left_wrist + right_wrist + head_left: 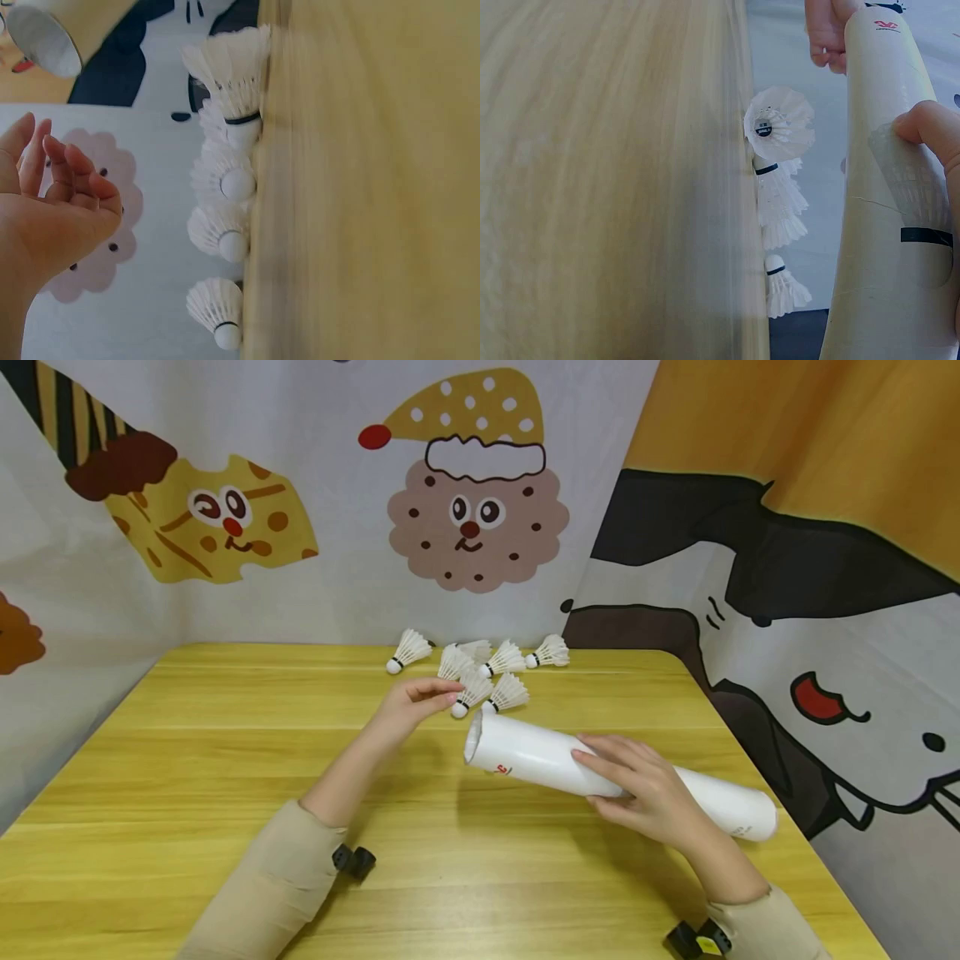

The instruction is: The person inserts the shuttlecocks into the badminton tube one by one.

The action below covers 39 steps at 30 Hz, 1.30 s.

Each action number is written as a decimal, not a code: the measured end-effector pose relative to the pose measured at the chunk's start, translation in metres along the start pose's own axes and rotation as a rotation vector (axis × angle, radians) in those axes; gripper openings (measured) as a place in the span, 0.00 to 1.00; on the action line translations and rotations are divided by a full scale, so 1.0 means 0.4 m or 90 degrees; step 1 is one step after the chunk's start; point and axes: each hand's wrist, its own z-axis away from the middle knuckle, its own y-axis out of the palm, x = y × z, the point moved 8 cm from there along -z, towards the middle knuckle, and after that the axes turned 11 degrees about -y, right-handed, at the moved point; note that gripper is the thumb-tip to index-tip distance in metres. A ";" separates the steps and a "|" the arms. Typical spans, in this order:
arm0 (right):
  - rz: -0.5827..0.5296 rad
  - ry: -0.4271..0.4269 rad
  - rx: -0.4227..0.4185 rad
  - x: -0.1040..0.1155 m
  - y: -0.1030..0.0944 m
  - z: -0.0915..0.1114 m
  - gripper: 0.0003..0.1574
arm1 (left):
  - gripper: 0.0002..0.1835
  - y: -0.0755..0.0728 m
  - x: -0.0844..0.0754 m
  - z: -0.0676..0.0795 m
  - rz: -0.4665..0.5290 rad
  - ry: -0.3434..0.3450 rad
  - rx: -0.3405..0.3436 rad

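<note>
A long white shuttlecock tube (540, 754) is gripped around its middle by my right hand (648, 789). The tube slants above the table, its open end toward the left and the shuttlecocks. In the right wrist view, a shuttlecock picture is printed on the tube's side. My left hand (408, 706) is held in the air near the open end, fingers loosely bent; the left wrist view shows nothing in it. Just beyond its fingertips in the head view is a white feather shuttlecock (474, 691). Several more shuttlecocks, such as the leftmost shuttlecock (410, 652), lie close by.
The shuttlecocks lie near the back edge of a yellow wood-grain table (225, 777). Behind it hangs a curtain (330, 602) with cartoon prints. Black camera mounts (354, 862) are worn on both wrists.
</note>
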 end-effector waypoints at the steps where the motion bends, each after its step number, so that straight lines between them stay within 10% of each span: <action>1: -0.002 0.000 -0.001 0.000 0.000 0.001 0.28 | 0.16 -0.007 0.001 -0.009 -0.009 0.005 -0.012; 16: -0.002 0.004 -0.001 0.000 0.002 0.003 0.28 | 0.14 -0.097 0.015 -0.136 -0.198 0.072 -0.155; 39: 0.001 -0.008 0.005 0.001 0.010 0.003 0.28 | 0.23 -0.108 0.066 -0.274 -0.494 0.047 -0.137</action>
